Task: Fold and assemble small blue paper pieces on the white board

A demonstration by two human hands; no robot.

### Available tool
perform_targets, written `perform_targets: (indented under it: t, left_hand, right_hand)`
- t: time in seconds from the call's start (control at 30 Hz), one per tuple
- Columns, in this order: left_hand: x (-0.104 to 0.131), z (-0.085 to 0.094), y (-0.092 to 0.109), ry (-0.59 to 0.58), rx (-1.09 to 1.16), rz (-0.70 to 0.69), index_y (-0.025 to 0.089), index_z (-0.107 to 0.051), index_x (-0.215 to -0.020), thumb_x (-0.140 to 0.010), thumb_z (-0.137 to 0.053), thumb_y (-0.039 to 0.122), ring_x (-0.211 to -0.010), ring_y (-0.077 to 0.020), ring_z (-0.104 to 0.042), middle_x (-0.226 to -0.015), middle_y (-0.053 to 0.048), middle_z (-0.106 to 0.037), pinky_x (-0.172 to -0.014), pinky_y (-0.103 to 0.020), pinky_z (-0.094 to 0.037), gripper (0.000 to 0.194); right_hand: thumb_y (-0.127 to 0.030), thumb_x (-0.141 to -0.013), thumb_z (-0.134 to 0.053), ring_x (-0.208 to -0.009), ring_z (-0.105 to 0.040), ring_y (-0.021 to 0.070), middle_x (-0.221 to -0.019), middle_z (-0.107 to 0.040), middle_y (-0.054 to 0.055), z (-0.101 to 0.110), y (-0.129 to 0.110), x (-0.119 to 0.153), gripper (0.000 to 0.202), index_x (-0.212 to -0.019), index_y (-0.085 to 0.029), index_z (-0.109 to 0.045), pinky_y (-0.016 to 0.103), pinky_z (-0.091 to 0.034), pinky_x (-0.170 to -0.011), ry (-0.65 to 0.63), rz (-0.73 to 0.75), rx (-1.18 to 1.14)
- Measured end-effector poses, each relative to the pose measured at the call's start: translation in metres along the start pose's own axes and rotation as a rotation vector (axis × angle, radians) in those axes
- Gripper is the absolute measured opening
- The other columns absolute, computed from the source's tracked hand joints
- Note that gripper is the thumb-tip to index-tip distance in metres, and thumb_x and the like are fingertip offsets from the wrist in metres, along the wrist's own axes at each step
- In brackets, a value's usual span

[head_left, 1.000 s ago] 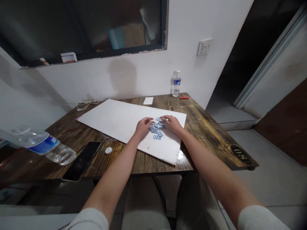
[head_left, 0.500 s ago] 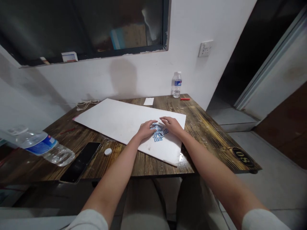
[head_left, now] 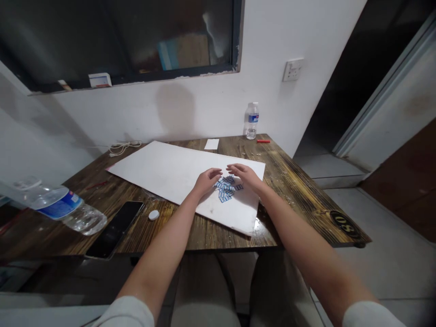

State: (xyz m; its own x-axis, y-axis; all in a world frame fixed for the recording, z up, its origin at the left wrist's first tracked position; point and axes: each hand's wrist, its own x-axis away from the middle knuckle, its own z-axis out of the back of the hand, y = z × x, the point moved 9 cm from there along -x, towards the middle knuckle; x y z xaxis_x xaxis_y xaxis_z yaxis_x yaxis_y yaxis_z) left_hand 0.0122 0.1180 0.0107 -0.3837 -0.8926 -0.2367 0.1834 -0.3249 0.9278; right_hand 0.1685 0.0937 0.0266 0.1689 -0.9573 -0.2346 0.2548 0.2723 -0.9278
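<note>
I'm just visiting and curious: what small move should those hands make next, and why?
Perhaps ease the left hand and right hand slightly inward: the blue-and-white pieces lie in a loose, overlapping heap between them on the white board, some spread toward the near side.

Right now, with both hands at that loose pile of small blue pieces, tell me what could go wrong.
The small pieces overlap loosely between the left hand and right hand, so a brush could scatter them across the white board. The phone reaches the front edge of the table; a bump might tip it off. The white cap sits beside the left forearm and could get knocked.
</note>
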Motion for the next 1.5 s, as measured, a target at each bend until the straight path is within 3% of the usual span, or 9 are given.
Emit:
perform_targets:
  t: [0.13,0.27,0.37,0.5,0.7,1.0,1.27,1.4,1.5]
  left_hand:
    - [0.005,-0.003,0.014,-0.101,-0.201,-0.029,0.021,-0.063,-0.122,-0.077,-0.07,0.039,-0.115,-0.025,-0.061,-0.125,-0.013,-0.065,-0.101,-0.043,-0.046,0.049]
    - [0.016,-0.019,0.024,-0.305,-0.611,-0.099,0.028,-0.055,-0.135,-0.048,-0.089,0.041,-0.139,-0.0354,-0.038,-0.147,-0.012,-0.047,-0.115,-0.053,-0.026,0.095]
    - [0.018,-0.023,0.025,-0.329,-0.719,-0.122,0.029,-0.052,-0.138,-0.046,-0.089,0.045,-0.139,-0.0372,-0.036,-0.148,-0.012,-0.046,-0.114,-0.055,-0.024,0.1]
    - [0.014,-0.02,0.026,-0.239,-0.732,-0.151,0.029,-0.058,-0.131,-0.067,-0.078,0.048,-0.124,-0.0316,-0.049,-0.132,-0.008,-0.061,-0.105,-0.048,-0.037,0.07]
    - [0.011,-0.021,0.028,-0.195,-0.711,-0.224,0.024,-0.065,-0.12,-0.077,-0.071,0.042,-0.109,-0.0257,-0.057,-0.119,-0.007,-0.068,-0.098,-0.04,-0.042,0.047]
    - [0.01,-0.014,0.038,-0.049,-0.614,-0.246,0.021,-0.07,-0.105,-0.077,-0.064,0.02,-0.095,-0.022,-0.064,-0.102,-0.006,-0.072,-0.088,-0.036,-0.049,0.029]
    - [0.001,0.002,0.015,0.104,0.174,-0.032,0.016,-0.07,-0.099,-0.066,-0.077,0.029,-0.09,-0.0224,-0.068,-0.097,-0.009,-0.073,-0.083,-0.037,-0.053,0.036]
    - [0.004,0.007,0.029,0.115,0.457,-0.032,0.017,-0.069,-0.105,-0.068,-0.077,0.037,-0.106,-0.0254,-0.065,-0.116,-0.012,-0.07,-0.083,-0.035,-0.053,0.043]
    - [0.004,0.016,0.03,0.188,0.445,-0.009,0.019,-0.068,-0.105,-0.073,-0.071,0.04,-0.114,-0.0265,-0.062,-0.121,-0.011,-0.068,-0.079,-0.032,-0.053,0.039]
  right_hand:
    - [-0.041,-0.069,-0.08,-0.134,-0.045,0.0312,-0.141,-0.054,0.012,0.008,0.003,0.005,0.072,-0.135,-0.025,-0.055,0.05,-0.035,-0.111,-0.132,0.019,0.363]
    - [-0.041,-0.047,-0.092,-0.145,-0.022,0.0398,-0.153,-0.037,0.016,-0.005,0.015,0.016,0.11,-0.145,-0.024,-0.044,0.06,-0.018,-0.116,-0.34,-0.012,0.629]
    - [-0.038,-0.058,-0.088,-0.139,-0.038,0.0367,-0.147,-0.046,0.015,-0.016,0.008,0.016,0.098,-0.144,-0.023,-0.044,0.055,-0.028,-0.113,-0.349,0.039,0.626]
    - [-0.034,-0.066,-0.083,-0.115,-0.059,0.0308,-0.126,-0.065,0.011,-0.021,-0.002,0.011,0.07,-0.131,-0.023,-0.059,0.039,-0.044,-0.097,-0.252,0.101,0.642]
    - [-0.027,-0.08,-0.07,-0.097,-0.063,0.0274,-0.104,-0.073,0.01,-0.025,-0.013,0.011,0.029,-0.109,-0.021,-0.072,0.031,-0.043,-0.08,-0.172,0.15,0.82]
    - [-0.022,-0.09,-0.052,-0.094,-0.063,0.0229,-0.1,-0.071,0.013,-0.035,-0.024,0.014,0.027,-0.111,-0.016,-0.067,0.027,-0.039,-0.076,-0.109,0.15,0.993]
    - [-0.027,-0.082,-0.057,-0.073,-0.062,0.0175,-0.079,-0.071,0.004,-0.012,-0.011,0.001,0.015,-0.081,-0.016,-0.068,0.027,-0.044,-0.069,0.18,0.042,0.23]
    - [-0.051,-0.078,-0.065,-0.086,-0.067,0.0193,-0.099,-0.074,0.007,-0.003,-0.01,-0.002,0.038,-0.099,-0.019,-0.069,0.032,-0.05,-0.079,0.168,0.046,-0.379]
    - [-0.058,-0.082,-0.059,-0.101,-0.066,0.0206,-0.114,-0.071,0.009,0.005,-0.013,-0.002,0.044,-0.103,-0.021,-0.07,0.037,-0.048,-0.092,0.152,0.05,-0.452]
